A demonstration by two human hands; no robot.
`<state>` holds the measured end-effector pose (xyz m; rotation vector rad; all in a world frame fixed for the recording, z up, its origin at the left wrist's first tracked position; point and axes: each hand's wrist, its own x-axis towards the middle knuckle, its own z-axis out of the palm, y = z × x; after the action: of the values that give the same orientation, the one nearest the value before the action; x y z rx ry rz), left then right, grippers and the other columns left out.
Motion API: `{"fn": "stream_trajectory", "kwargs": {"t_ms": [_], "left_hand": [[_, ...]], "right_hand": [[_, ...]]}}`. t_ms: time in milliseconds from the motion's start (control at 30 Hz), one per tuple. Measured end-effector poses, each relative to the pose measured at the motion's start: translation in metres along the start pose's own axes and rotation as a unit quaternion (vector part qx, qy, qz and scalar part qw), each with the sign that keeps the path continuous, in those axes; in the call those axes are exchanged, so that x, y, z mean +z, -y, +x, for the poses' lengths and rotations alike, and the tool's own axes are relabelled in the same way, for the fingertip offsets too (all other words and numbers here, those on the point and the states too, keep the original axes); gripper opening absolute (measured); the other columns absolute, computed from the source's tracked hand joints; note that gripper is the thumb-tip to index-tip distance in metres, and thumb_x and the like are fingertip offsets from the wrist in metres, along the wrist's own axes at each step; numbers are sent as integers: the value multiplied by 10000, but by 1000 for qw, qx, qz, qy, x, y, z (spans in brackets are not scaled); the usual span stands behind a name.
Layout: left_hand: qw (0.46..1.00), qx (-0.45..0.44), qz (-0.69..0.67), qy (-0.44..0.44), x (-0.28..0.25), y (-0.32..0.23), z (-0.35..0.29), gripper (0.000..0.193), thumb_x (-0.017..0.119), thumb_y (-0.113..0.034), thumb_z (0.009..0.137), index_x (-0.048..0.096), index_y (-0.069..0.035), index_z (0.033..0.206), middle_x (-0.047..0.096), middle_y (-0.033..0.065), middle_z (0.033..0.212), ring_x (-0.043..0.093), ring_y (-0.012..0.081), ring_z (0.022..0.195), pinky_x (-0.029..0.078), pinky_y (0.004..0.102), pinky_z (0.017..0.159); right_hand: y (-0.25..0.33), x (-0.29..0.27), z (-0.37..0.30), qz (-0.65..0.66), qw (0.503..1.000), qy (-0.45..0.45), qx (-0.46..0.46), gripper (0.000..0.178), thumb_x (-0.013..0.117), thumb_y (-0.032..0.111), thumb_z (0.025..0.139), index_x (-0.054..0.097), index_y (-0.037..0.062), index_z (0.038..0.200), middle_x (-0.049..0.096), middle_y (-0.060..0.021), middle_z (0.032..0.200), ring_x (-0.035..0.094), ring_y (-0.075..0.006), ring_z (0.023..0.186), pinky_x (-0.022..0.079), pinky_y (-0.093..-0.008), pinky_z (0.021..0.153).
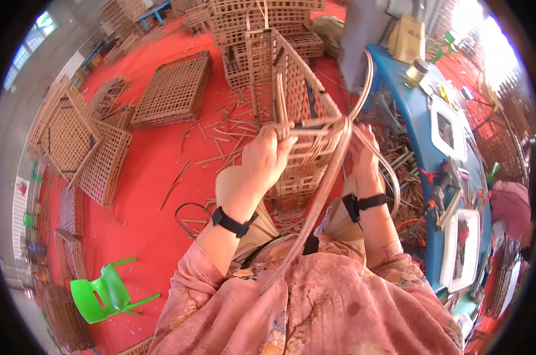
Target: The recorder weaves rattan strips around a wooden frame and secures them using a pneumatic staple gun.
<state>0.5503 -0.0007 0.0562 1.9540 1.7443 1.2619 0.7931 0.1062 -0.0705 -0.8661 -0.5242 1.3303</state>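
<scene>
Green chair (111, 287) on red flr (149, 171), far L. L hand (267, 155) closed on woven basket (306, 157) rim, L side. Basket ctr, btwn knees (228, 183). R hand (364, 151) at its R side, touching thin strip (396, 183); grip can't tell. Far R: blue surface (398, 72) w/ white tray (474, 245).

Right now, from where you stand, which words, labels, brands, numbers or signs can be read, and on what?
None can be read clearly.
Boxy tan bag on the long blue table: any marks are too small and blurred to read.
Small, round, yellowish object on that table: any label is too small to read.
Brown woven-cane basket at the person's hands: no lettering shows.
</scene>
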Motion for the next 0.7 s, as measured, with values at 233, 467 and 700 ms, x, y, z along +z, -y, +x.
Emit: {"fn": "stream_trajectory", "kwargs": {"t_ms": [233,467,700], "left_hand": [[992,60,62,87,27,-11,-70,271,641,-255,877,585,-32,1021,569,168,897,613,381,797,496,451,643],[990,46,15,130,18,6,-66,312,685,-264,848,549,4,929,528,155,871,576,357,792,463,408,659],[943,-92,-228,223,3,40,-72,204,653,-180,874,593,-9,968,540,48,889,544,155,792,449,293,727]], "right_hand": [[75,52,-10,-129,972,193,36,462,584,227,938,482,-16,1318,609,-130,1197,596,-210,1078,470,-347,935],[56,75,37,-350,916,193,42,795,746,353,781,410,-45,1381,584,-100,1208,554,-157,1097,445,-312,880],[16,117,113,-400,870,262,115,674,753,326,790,497,-21,1307,639,-49,1014,602,-113,955,484,-297,805]]}}
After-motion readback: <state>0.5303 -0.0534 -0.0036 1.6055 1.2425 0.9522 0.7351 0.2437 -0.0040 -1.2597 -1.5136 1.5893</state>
